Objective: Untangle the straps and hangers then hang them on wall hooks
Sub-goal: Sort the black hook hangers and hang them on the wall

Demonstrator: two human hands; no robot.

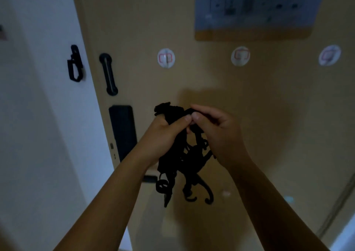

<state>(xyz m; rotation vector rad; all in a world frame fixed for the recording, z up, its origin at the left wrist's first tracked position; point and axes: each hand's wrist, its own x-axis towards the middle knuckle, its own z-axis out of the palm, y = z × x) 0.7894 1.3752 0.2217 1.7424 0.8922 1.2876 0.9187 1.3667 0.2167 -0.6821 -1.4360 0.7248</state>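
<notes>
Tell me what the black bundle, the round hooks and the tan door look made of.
Bundle: likely woven fabric straps, matte black, limp and crumpled. The curled ends hanging below look rigid, plastic or metal, too dark to tell. Hooks: probably glossy plastic adhesive discs, white with red print. Door: smooth, matte tan, maybe laminate or painted wood.

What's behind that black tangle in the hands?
A tan door, with three round hooks higher up, all bare. The patch right behind the tangle, left hand and right hand is covered.
</notes>
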